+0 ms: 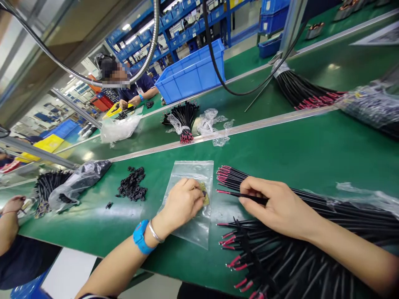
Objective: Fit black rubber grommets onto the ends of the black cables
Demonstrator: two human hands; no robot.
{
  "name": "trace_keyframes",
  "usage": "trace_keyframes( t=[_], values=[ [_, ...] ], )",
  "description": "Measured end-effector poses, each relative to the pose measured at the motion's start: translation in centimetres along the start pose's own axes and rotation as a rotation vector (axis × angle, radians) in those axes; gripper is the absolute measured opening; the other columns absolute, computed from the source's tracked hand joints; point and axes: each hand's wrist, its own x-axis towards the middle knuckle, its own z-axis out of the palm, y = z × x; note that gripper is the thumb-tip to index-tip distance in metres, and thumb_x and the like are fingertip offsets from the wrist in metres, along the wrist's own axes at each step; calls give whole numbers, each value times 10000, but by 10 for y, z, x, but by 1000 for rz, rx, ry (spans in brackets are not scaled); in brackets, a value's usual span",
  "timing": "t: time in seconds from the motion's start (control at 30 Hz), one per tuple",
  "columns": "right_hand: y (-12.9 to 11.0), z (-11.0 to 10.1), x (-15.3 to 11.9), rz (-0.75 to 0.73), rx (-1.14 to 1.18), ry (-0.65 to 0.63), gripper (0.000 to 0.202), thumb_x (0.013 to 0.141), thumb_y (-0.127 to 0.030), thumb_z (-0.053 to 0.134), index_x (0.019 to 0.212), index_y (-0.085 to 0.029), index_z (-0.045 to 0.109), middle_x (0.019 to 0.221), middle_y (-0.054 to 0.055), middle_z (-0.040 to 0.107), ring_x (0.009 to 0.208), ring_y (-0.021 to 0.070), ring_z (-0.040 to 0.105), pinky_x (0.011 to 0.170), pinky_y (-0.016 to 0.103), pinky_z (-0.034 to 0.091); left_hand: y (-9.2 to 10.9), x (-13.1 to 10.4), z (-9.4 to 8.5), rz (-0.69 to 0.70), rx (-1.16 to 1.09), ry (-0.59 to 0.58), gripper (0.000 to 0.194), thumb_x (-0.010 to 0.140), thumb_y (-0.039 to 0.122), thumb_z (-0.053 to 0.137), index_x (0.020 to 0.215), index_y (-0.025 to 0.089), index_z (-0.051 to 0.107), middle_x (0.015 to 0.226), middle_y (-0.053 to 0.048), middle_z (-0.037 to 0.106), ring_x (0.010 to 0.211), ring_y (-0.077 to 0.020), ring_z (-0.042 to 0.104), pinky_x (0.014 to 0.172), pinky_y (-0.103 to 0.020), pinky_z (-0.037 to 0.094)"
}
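My left hand (182, 202) rests on a clear plastic bag (190, 174) lying flat on the green bench, its fingertips closed on a small yellowish piece (205, 194). My right hand (277, 205) pinches one black wire with a red tip (230, 193), pointing left. This hand lies over a big bundle of black red-tipped wires (280, 261) that spreads across the bench at the right. A blue band and a metal bangle sit on my left wrist.
A heap of small black parts (132, 187) lies left of the bag, beside a dark plastic bag (77, 180). Further wire bundles (185, 118) and a blue crate (193, 72) sit behind a metal rail. Another person's arm (9, 220) is at the left; someone else works at the back.
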Motion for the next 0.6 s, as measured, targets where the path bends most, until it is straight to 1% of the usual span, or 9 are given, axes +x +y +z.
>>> trace_keyframes(
  t=[0.03,0.07,0.13,0.2,0.23,0.3,0.43,0.5,0.6],
  values=[
    [-1,0,0,19,22,-6,112,818,-242,499,763,-145,496,693,-1,488,621,88,423,586,225,356,4,4,0,-84,-173,23,96,857,196,524,819,134,587,961,-34,573,896,-145,487,791,-291,410],
    [-1,0,0,38,46,-13,105,806,-239,507,759,-144,503,690,0,492,622,91,425,589,225,360,9,8,0,-198,-394,47,88,853,194,523,811,122,549,985,-36,581,897,-131,519,790,-276,426],
    [-2,-1,0,64,100,-20,95,782,-232,520,750,-143,524,681,1,504,616,93,430,588,222,367,20,15,4,-441,-872,79,157,863,235,520,803,102,461,1044,-64,591,820,-102,577,749,-250,460],
    [-2,0,0,79,140,-9,100,769,-235,528,744,-140,547,671,2,515,601,91,436,577,220,370,29,21,10,-578,-1222,83,252,859,286,549,799,93,399,1096,-108,585,729,-85,601,704,-232,476],
    [-3,0,0,91,152,-5,109,768,-242,531,744,-139,559,671,2,522,596,91,441,572,220,371,33,23,12,-610,-1320,90,288,850,299,573,798,90,383,1112,-124,580,707,-84,607,697,-226,479],
    [-2,0,0,117,150,5,129,771,-258,537,742,-140,578,676,4,533,596,93,455,570,225,373,36,25,16,-618,-1428,114,315,837,298,607,802,86,376,1130,-136,574,732,-99,622,701,-216,482],
    [-2,1,1,140,116,26,123,762,-249,541,725,-146,598,682,2,545,608,94,474,569,227,374,35,21,16,-565,-1477,152,313,843,295,616,807,88,384,1119,-123,577,790,-116,629,756,-239,491],
    [-2,2,2,141,112,31,116,757,-239,544,719,-146,603,684,2,550,606,91,478,569,223,376,34,18,14,-553,-1432,169,322,841,313,623,803,83,400,1126,-105,570,787,-104,627,750,-227,493],
    [-4,1,2,124,122,20,117,759,-232,546,715,-141,606,678,4,550,591,86,472,564,218,372,36,14,13,-448,-1282,177,291,797,270,673,798,76,457,1110,-85,564,893,-100,602,792,-209,482]
  ],
)
